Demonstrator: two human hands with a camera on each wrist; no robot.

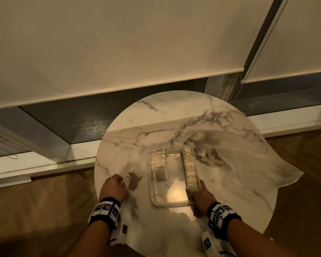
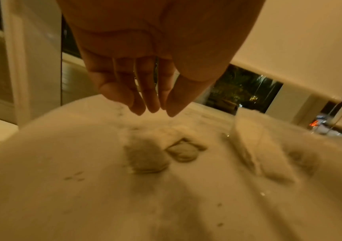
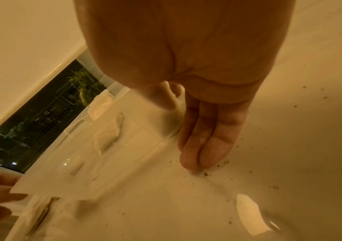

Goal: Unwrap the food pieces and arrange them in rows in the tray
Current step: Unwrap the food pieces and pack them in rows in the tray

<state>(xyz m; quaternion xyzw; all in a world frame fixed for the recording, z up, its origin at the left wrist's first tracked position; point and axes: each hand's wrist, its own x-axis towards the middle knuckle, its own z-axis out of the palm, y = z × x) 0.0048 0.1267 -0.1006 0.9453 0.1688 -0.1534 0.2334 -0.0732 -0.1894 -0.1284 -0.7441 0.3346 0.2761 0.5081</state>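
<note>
Round white marble-look table (image 1: 202,115) with grey veins at centre frame, cream roller blinds (image 1: 119,43) across the top, a bead chain (image 1: 252,58) hanging at upper right, dark window glass (image 1: 85,117) beneath (night outside), wooden floor (image 1: 35,201) at lower left

No legible text, brand, number or sign appears in any view. The bands on my wrists (image 1: 106,210) carry only black-and-white square marker patterns, not readable characters. A small red-orange glow (image 2: 314,123) seen through the window in the left wrist view is too blurred for me to read.
</note>
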